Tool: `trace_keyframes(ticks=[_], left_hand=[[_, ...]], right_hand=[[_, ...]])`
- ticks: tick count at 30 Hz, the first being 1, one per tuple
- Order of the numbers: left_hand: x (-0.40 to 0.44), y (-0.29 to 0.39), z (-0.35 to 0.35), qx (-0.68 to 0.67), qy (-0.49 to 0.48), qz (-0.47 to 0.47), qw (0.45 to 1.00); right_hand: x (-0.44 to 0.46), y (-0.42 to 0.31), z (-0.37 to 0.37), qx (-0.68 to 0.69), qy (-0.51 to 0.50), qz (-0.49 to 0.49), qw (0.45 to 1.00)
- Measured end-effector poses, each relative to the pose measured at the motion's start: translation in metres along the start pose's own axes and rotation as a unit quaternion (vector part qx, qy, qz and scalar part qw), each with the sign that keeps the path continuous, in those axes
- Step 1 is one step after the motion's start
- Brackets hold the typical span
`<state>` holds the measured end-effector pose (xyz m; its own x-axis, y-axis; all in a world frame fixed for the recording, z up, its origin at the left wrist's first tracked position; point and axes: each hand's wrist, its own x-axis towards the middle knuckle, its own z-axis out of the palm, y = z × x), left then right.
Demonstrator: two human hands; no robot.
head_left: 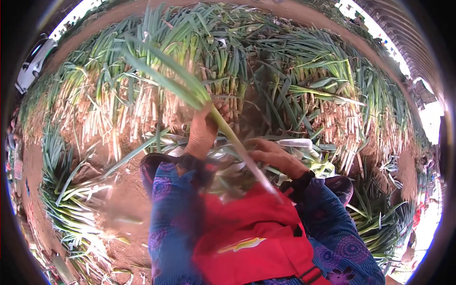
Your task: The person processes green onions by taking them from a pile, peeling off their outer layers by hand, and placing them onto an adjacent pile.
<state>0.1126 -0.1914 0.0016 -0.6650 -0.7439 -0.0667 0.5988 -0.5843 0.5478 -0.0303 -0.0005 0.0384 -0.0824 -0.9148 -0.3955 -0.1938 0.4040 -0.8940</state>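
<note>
One leek (230, 133): slanting between the hands, its pale end pointing over the red cloth (256, 232).
Left hand (203, 130): reaching forward, its grip wrapping around the leek near the leaves' base.
Right hand (278, 156): angling inward, fingers lying beside the leek; cannot tell whether its grip is holding.
Leek handling: apparently ongoing, calling for a steady left grip.

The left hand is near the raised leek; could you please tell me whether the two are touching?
Touching: the head view shows the left hand wrapped around the raised leek, with parts of the hand on both sides of its stalk.
</note>
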Motion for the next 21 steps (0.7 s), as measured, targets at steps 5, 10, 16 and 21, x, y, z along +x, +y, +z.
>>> trace_keyframes(ticks=[5,10,16,21], left_hand=[[-0.003,0.01,0.02,-0.058,-0.058,-0.046,0.996],[-0.001,0.017,0.029,-0.082,-0.032,0.005,0.996],[0.014,0.046,0.02,-0.089,-0.078,0.081,0.99],[0.024,0.063,-0.018,-0.032,0.072,0.115,0.99]], right_hand=[[-0.024,-0.022,0.037,0.145,-0.078,0.009,0.986],[-0.028,-0.002,0.054,0.265,-0.016,-0.023,0.964],[-0.052,-0.014,0.037,0.258,-0.011,-0.02,0.966],[-0.074,-0.01,0.019,0.292,-0.041,-0.041,0.955]])
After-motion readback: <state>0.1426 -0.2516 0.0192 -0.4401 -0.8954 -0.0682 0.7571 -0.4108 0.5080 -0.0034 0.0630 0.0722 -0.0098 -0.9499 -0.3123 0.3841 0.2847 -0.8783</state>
